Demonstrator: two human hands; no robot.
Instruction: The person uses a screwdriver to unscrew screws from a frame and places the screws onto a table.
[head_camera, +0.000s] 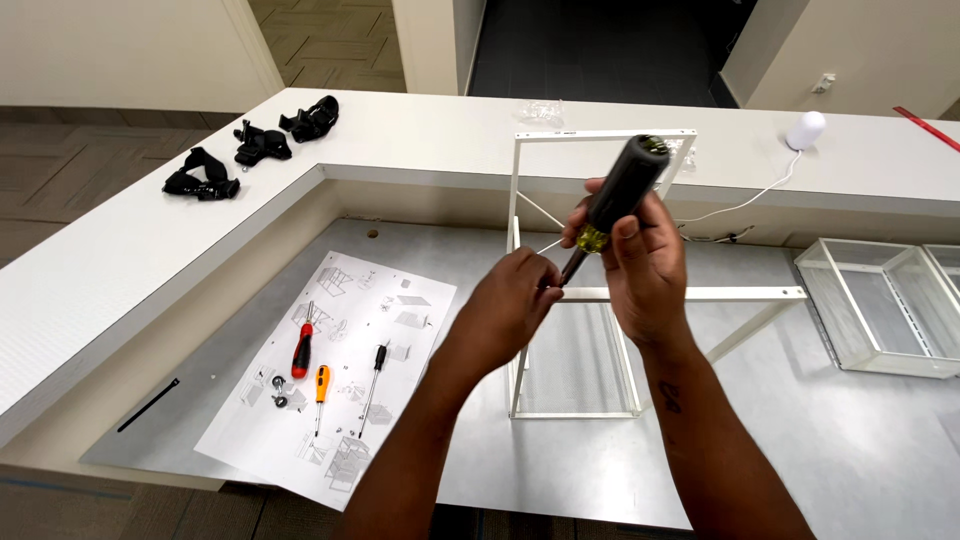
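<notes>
Right hand (645, 265) gripping black-handled screwdriver (615, 200); left hand (510, 300) pinched at its tip beside white frame (700, 294); bare desk around

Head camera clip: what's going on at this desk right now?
A person is working on a white metal frame standing on a grey desk. The right hand grips a large black-handled screwdriver, tip pointed down at the frame's crossbar, while the left hand pinches at the tip. An instruction sheet lies to the left with three smaller screwdrivers and some small hardware on it. A wire basket sits to the right.
</notes>
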